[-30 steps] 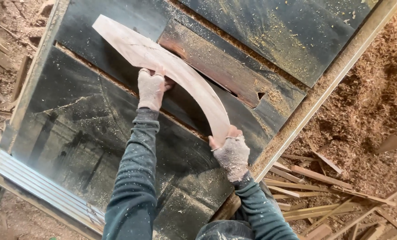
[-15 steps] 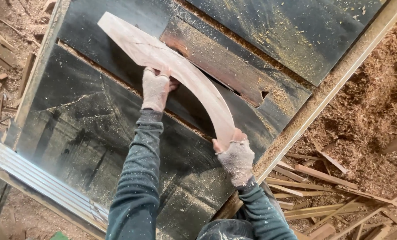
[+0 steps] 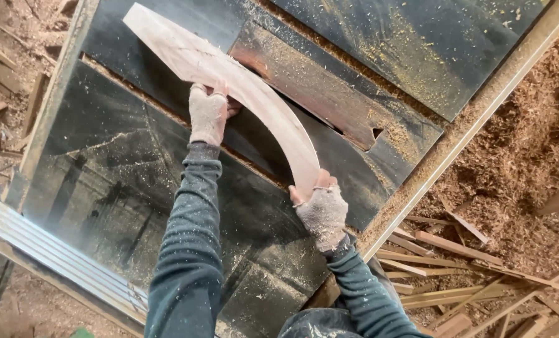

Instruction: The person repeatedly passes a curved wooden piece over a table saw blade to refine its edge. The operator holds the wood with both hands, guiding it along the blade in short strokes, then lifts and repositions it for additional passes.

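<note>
A long, curved, pale wooden board (image 3: 242, 94) lies flat on the dark, dust-streaked metal surface (image 3: 116, 163) of a sawing machine, arching from the upper left of the frame down to the centre. The left hand (image 3: 208, 112), in a dusty fingerless glove, presses down on the board's inner edge near its middle, fingers spread over the wood. The right hand (image 3: 322, 209), gloved the same way, is clenched round the board's near end. A rusty brown metal plate (image 3: 310, 94) sits just beside the board on its upper right side, with a slot at its lower end. The risk, as I judge it, is the curve: if the piece twists or catches, it could jerk and carry fingers towards the slot. Loose sawdust (image 3: 517, 156) could also let it slip. The long axis runs diagonally, its far end pointing to the upper left corner, its bow bulging to the upper right
</note>
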